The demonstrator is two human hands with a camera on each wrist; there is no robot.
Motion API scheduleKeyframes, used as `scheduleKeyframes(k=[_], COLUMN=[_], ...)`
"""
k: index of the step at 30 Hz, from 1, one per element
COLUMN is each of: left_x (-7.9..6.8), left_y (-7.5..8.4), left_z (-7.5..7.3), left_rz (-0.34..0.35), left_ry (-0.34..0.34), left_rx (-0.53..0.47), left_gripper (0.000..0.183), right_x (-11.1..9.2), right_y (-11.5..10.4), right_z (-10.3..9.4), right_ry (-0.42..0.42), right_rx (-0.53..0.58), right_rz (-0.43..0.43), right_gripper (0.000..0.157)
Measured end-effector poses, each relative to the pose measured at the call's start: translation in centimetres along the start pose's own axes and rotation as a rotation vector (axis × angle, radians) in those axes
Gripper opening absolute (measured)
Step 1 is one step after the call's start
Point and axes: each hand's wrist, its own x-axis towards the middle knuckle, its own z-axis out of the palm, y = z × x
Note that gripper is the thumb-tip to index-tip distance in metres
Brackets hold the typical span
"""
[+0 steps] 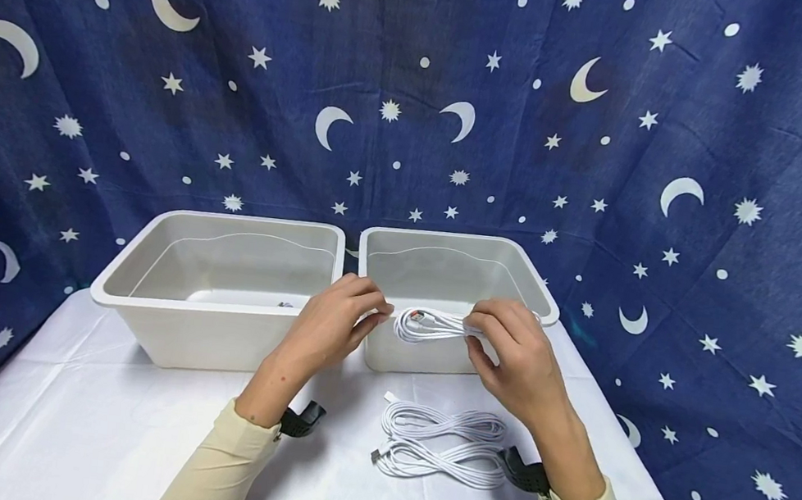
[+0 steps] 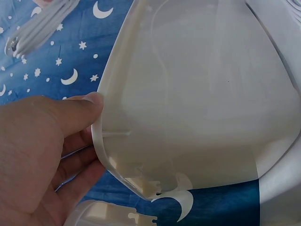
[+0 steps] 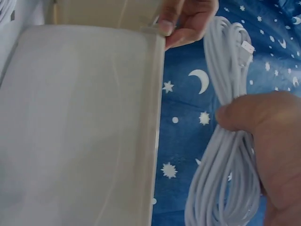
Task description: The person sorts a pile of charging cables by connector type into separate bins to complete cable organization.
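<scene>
My right hand grips a coiled bundle of white USB cable around its middle, above the front rim of the right-hand plastic bin. In the right wrist view the thumb presses across the bundled cable, and its loops spread on both sides. My left hand pinches that bin's front left corner; the left wrist view has the thumb on the bin rim and the other fingers below it. On the table in front lie two more coiled white cables, one upper and one lower.
A second pale bin stands on the left, with something small and dark inside it, too small to identify. A white cloth covers the table. A blue curtain with moons and stars hangs behind and at both sides.
</scene>
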Motion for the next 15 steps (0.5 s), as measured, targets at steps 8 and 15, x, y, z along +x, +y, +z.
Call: scheduleKeyframes(k=[8,15], left_x=[0.0,0.1], left_y=[-0.1,0.0], left_z=[0.0,0.0], left_rz=[-0.001,0.003], left_ry=[-0.001,-0.002], left_rx=[0.004,0.003], left_gripper=[0.010,0.009], right_x=[0.0,0.2], right_y=[0.6,1.3], right_z=[1.2,2.7], right_ry=[0.128,0.243], right_rx=[-0.076,-0.111], right_rz=[-0.011,0.004], right_gripper=[0.021,0.017])
